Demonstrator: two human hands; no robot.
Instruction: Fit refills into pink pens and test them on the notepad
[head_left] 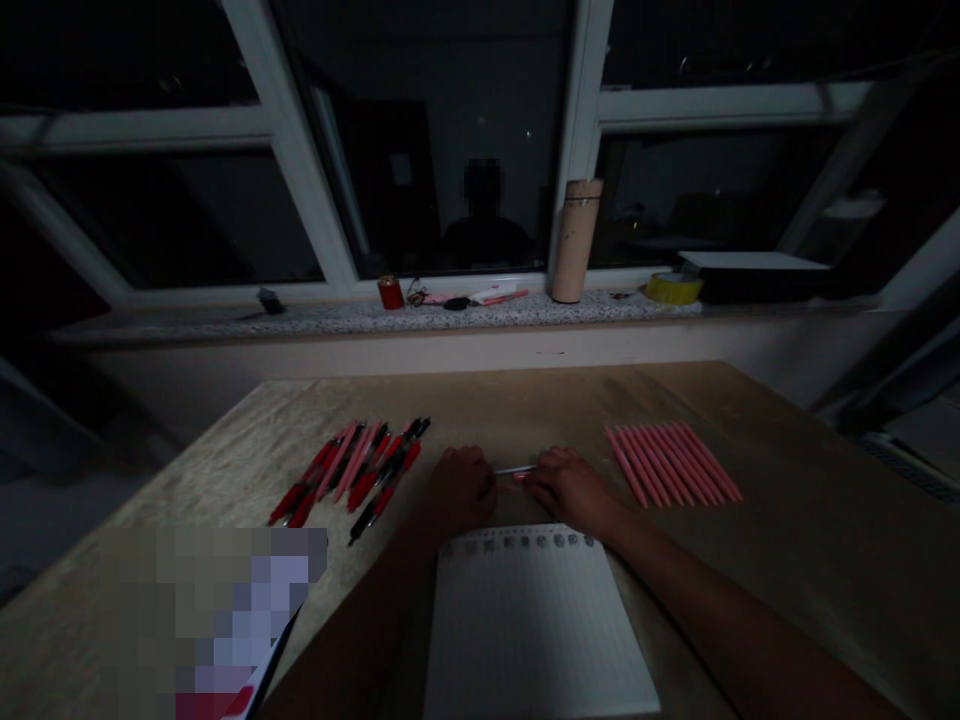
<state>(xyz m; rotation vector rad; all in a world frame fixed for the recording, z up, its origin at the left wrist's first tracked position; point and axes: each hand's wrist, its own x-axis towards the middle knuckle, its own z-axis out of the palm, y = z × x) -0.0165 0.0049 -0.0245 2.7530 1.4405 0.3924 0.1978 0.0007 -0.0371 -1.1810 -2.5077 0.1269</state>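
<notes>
My left hand [463,482] and my right hand [568,486] are close together just beyond the top edge of a lined spiral notepad [536,620]. Both have curled fingers, closed on the two ends of a thin pale rod [514,469] that looks like part of a pen. A short pink piece [520,478] shows by my right fingertips; whether it is joined to the rod is too dim to tell. Left of my hands lies a loose group of red, black and pink pens [352,470]. To the right, several pink pens [671,465] lie side by side in a neat row.
A partly blurred flat item [262,620] lies at the table's front left. Along the granite windowsill [337,322] stand a small red container [390,292], a pinkish flask [577,242], a roll of yellow tape [673,288] and a dark box [757,278].
</notes>
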